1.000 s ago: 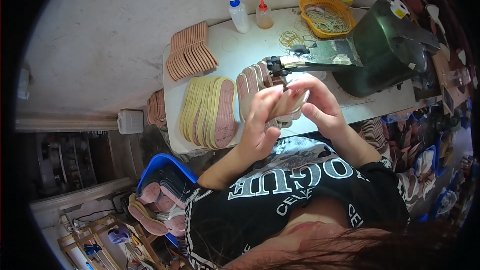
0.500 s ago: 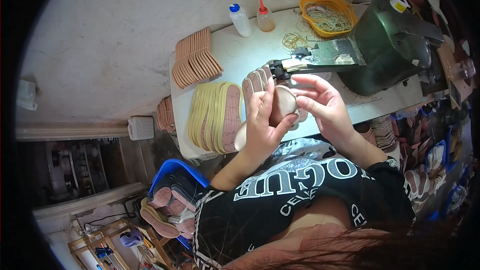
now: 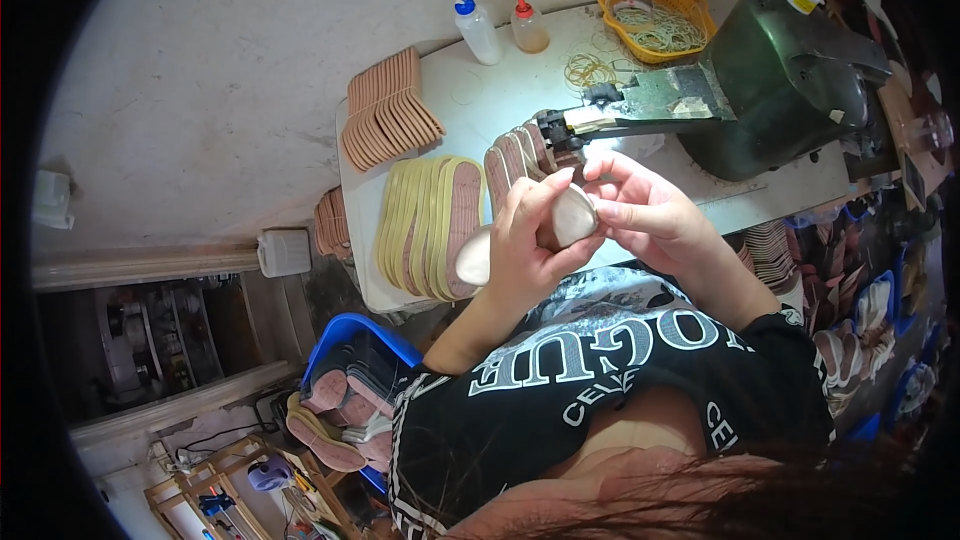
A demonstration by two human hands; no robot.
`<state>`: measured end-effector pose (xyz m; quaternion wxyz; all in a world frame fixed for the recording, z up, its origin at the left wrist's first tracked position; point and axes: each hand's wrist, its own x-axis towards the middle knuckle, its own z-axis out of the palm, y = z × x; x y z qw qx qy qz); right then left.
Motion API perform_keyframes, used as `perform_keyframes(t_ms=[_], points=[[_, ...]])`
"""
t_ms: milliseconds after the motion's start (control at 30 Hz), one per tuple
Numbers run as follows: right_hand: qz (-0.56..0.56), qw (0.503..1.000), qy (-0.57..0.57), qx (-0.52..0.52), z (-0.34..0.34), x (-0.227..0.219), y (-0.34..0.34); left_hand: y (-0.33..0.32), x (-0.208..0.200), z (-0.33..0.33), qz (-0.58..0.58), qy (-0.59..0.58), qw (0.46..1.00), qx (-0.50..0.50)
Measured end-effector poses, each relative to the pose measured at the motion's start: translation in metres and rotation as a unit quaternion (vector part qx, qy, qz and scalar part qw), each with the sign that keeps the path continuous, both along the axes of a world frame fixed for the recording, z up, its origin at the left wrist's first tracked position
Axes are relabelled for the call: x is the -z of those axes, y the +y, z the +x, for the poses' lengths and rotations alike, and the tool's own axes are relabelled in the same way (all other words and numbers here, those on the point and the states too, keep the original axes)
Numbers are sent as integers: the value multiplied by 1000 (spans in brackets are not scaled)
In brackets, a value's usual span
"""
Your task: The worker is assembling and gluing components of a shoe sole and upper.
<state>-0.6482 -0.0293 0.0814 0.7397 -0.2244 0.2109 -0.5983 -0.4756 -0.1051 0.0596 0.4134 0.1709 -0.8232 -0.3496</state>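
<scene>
My left hand (image 3: 528, 235) wraps round the middle of a pale cream insole (image 3: 575, 217), whose other rounded end shows below the wrist side of the hand. The thumb and fingers of my right hand (image 3: 650, 212) close on the right edge of that insole; its upper fingers are curled and apart from it. Just beyond my hands stands the dark head of a green machine arm (image 3: 640, 110), lit from beneath. Partly behind my left hand is a row of pinkish insoles (image 3: 515, 162) with pale edges.
On the white table (image 3: 465, 105) are yellow-edged insoles (image 3: 428, 230), a tied brown stack (image 3: 390, 112), a blue-capped bottle (image 3: 478, 32), a red-tipped bottle (image 3: 529, 25) and an orange basket (image 3: 655, 20) of bands. A blue bin (image 3: 375, 328) of insoles stands left of me.
The insole has turned and tilted in my hands, so its left end shows more. My right fingers have curled in and closed on its edge.
</scene>
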Motion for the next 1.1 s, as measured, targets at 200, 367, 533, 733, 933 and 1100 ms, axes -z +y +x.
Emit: perform_keyframes(t_ms=[200,367,533,733,933,1100], points=[[-38,999,0,4,9,6,-3,3,3,10,7,45,999,-10],[-12,996,-70,-59,17,16,-11,8,16,12,74,82,994,5],[16,991,-95,-89,22,27,-11,12,23,13,85,95,992,0],[27,992,-82,-87,22,20,-14,3,20,11,-31,126,992,8],[47,992,-74,-92,20,9,-8,2,1,18,-64,65,993,75],[22,1000,-14,-7,31,1,-2,5,7,18,-8,116,992,58]])
